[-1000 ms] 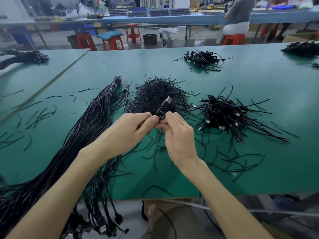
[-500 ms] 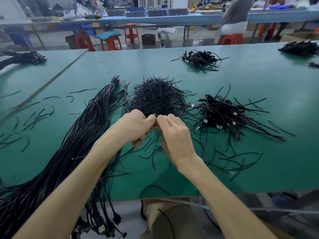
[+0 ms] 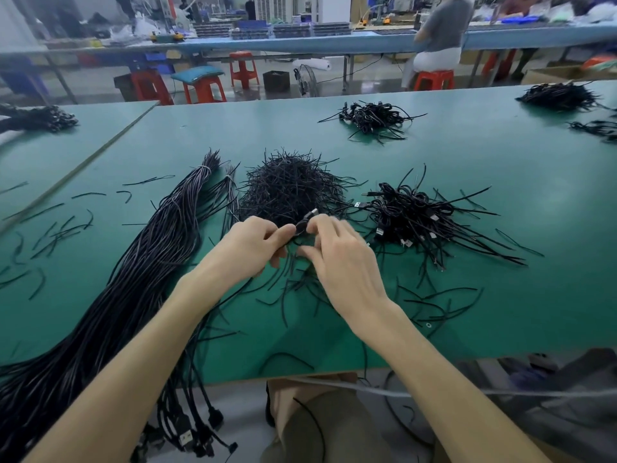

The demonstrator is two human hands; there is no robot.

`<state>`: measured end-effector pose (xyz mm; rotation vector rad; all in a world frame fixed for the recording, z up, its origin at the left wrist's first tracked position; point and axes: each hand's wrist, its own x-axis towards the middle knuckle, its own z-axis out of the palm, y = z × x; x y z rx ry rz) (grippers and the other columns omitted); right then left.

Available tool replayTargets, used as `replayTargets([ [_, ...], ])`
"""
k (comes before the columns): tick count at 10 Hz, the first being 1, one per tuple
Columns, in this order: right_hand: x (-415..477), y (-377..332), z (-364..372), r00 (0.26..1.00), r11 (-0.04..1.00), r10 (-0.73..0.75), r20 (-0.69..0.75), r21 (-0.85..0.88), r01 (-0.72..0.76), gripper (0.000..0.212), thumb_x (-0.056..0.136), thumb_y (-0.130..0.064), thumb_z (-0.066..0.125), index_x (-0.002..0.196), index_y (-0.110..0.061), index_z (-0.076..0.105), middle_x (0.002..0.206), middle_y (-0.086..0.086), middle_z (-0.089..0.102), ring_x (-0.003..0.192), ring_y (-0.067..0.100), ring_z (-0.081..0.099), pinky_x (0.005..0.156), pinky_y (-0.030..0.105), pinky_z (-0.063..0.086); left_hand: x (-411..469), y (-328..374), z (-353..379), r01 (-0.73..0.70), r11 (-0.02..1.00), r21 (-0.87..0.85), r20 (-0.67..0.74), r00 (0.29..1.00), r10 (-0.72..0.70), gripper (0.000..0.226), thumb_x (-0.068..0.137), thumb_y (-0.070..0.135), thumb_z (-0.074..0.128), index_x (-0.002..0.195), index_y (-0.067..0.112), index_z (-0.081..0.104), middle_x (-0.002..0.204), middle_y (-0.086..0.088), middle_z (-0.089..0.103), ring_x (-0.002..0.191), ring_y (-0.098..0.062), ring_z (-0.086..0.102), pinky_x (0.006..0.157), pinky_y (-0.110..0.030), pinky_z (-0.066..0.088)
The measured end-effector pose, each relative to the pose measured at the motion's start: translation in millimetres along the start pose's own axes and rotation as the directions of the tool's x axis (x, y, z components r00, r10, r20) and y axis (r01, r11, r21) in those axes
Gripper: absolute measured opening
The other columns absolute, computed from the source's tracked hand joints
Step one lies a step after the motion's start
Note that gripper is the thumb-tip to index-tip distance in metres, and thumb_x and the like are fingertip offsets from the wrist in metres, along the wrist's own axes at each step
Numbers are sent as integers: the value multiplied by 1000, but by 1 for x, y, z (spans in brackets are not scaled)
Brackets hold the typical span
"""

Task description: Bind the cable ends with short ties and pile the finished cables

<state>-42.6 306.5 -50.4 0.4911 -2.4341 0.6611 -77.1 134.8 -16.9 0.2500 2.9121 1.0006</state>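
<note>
My left hand (image 3: 248, 247) and my right hand (image 3: 340, 259) meet above the green table (image 3: 434, 162), both pinching one black cable end (image 3: 305, 223) whose metal plug sticks up between the fingertips. Just behind them lies a heap of short black ties (image 3: 290, 187). To the right sits a pile of bound cables (image 3: 414, 217) with silver plugs. A long bundle of unbound black cables (image 3: 143, 262) runs from the table's middle down over the front edge at my left.
Loose ties (image 3: 46, 235) are scattered on the left and in front of my hands. More cable piles (image 3: 372, 118) lie at the back and far right (image 3: 557, 96). A seated person (image 3: 437, 38) works at a far bench; red stools (image 3: 243, 68) stand on the floor.
The plug, hidden between my fingertips half a second ago, shows again above them. My right hand's fingers have spread and shifted slightly right while both keep pinching the cable.
</note>
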Motion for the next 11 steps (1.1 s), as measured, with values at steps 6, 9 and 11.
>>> replayTargets([
  [6, 37, 90, -37, 929, 949, 313, -199, 22, -315, 25, 97, -24, 64, 121, -15, 66, 115, 2, 64, 102, 16, 56, 103, 37, 42, -26, -9, 18, -328, 936, 126, -234, 907, 349, 40, 107, 31, 49, 147, 27, 50, 146, 15, 47, 125, 3, 49, 109, -30, 40],
  [9, 20, 150, -16, 908, 903, 403, -115, -112, -415, 8, 95, -23, 69, 99, -15, 68, 112, 7, 57, 114, 28, 44, 99, 40, 36, -41, -7, 20, -332, 942, 52, -70, 940, 335, 32, 105, 25, 55, 137, 29, 57, 124, 21, 60, 107, 4, 59, 95, -26, 48],
  [11, 28, 120, -53, 899, 914, 406, -167, 92, -395, 23, 96, -29, 67, 113, -13, 64, 120, 6, 49, 120, 26, 44, 108, 39, 36, -75, 36, -65, -481, 868, -126, -298, 853, 430, 26, 100, 39, 59, 125, 39, 67, 112, 20, 74, 85, 6, 71, 63, -3, 48],
])
